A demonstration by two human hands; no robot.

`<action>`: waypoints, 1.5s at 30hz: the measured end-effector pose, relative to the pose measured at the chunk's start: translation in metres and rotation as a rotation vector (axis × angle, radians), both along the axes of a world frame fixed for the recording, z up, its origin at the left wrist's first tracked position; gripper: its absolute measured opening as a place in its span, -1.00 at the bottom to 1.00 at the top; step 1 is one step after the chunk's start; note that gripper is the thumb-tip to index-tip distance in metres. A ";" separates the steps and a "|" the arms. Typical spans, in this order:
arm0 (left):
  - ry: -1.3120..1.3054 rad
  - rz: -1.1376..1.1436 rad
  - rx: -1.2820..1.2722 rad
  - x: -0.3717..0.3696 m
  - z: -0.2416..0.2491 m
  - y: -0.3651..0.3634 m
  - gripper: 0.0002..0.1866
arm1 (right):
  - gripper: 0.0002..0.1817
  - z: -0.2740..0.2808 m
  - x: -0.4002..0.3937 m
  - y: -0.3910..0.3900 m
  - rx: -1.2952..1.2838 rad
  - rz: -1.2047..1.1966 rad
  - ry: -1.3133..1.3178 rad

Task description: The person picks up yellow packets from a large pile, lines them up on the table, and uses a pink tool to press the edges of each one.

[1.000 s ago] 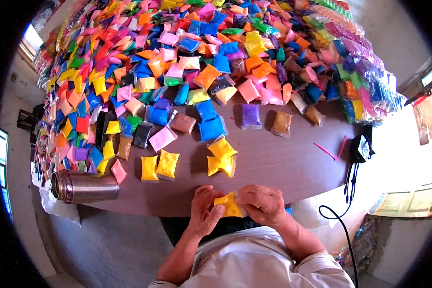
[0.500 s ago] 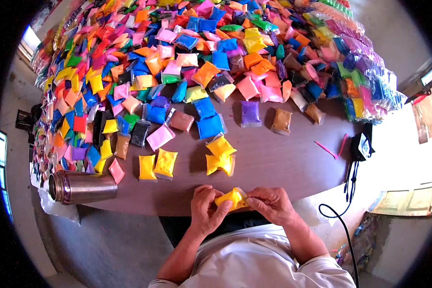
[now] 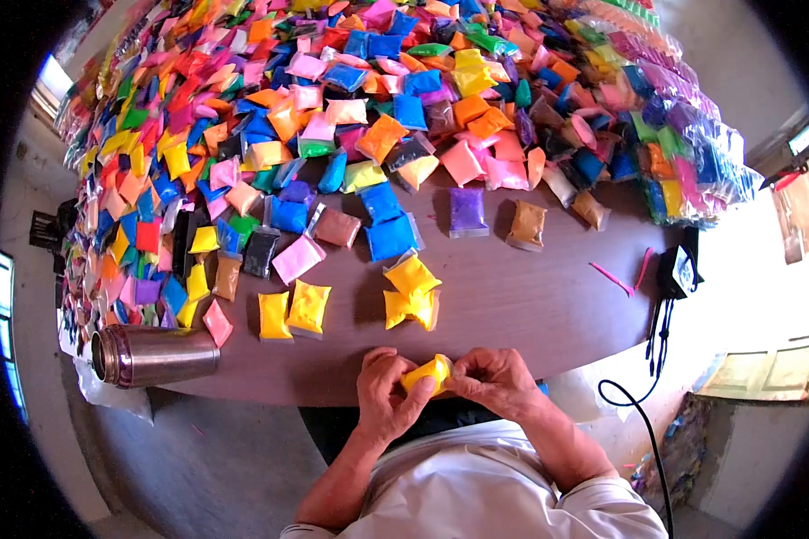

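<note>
Glossy clear-plastic yellow packet [image 3: 427,373], shiny brushed-metal flask [image 3: 155,354], smooth matt brown worktop [image 3: 521,305], soft white cloth shirt [image 3: 476,490]

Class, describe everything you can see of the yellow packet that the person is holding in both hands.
The yellow packet is a small, plump pouch of what looks like clear plastic filled with bright yellow powder. It is held just past the near edge of the brown table, pinched between the left hand and the right hand, whose fingers cover both its ends. Only its middle shows, bulging and slightly creased. Whether it is sealed cannot be told.
</note>
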State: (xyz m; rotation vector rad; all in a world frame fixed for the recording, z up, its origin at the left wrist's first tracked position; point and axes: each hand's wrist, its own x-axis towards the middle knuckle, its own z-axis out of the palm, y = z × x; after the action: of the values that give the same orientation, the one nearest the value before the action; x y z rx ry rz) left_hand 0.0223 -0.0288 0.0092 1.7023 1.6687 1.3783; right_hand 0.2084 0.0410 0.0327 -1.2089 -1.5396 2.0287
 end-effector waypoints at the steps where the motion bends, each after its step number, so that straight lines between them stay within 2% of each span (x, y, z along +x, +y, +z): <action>1: -0.001 -0.001 -0.001 0.000 0.000 0.000 -0.66 | -0.87 -0.001 -0.001 0.000 -0.017 -0.007 0.043; 6: 0.002 0.020 -0.016 0.001 -0.001 0.000 -0.67 | -0.88 -0.005 -0.008 -0.004 -0.023 -0.069 0.182; 8: 0.006 0.028 -0.018 0.002 0.000 -0.001 -0.68 | -0.89 -0.001 -0.011 -0.007 0.013 -0.219 0.262; 9: 0.011 0.035 -0.020 0.002 0.000 -0.001 -0.68 | -0.89 0.001 -0.011 -0.007 0.013 -0.219 0.262; 11: 0.015 0.040 -0.020 0.003 0.001 0.000 -0.69 | -0.85 0.005 -0.009 -0.006 0.342 -0.151 0.085; 12: 0.020 0.044 -0.020 0.003 0.001 0.000 -0.70 | -0.85 0.003 -0.009 -0.006 0.342 -0.151 0.084; 14: 0.033 0.056 -0.013 0.004 0.001 0.000 -0.70 | -0.83 -0.003 -0.009 -0.005 0.708 -0.096 0.018; 20: 0.103 0.055 -0.010 0.005 -0.001 -0.001 -0.70 | -0.83 0.000 -0.008 -0.002 0.634 -0.044 -0.019; 24: 0.138 0.053 0.004 0.005 -0.001 0.000 -0.70 | -0.84 0.001 -0.010 0.001 0.673 -0.042 0.012; 27: 0.159 0.033 -0.027 0.004 0.002 0.000 -0.70 | -0.79 0.005 -0.011 0.002 0.645 -0.032 0.015; 29: 0.160 0.031 -0.014 0.004 0.002 0.001 -0.71 | -0.84 0.012 -0.011 0.003 0.807 0.057 -0.132; 33: 0.161 0.027 0.005 0.004 -0.001 0.001 -0.71 | -0.81 0.007 -0.008 0.005 0.963 0.114 -0.179; 36: 0.154 0.026 -0.001 0.005 -0.001 0.001 -0.72 | -0.83 0.007 -0.009 0.004 0.864 0.078 -0.196; 38: 0.152 0.015 -0.011 0.003 -0.002 0.000 -0.72 | -0.83 0.011 -0.010 0.004 0.682 0.067 -0.213; 45: 0.145 0.003 0.025 0.004 -0.003 0.001 -0.73 | -0.85 0.004 -0.010 0.005 0.718 0.050 -0.213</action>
State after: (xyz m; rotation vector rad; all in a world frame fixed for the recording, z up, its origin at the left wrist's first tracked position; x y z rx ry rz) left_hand 0.0258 -0.0275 0.0065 1.8538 1.7384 1.3096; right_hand 0.1989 0.0455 0.0366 -1.0994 -2.1457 1.1911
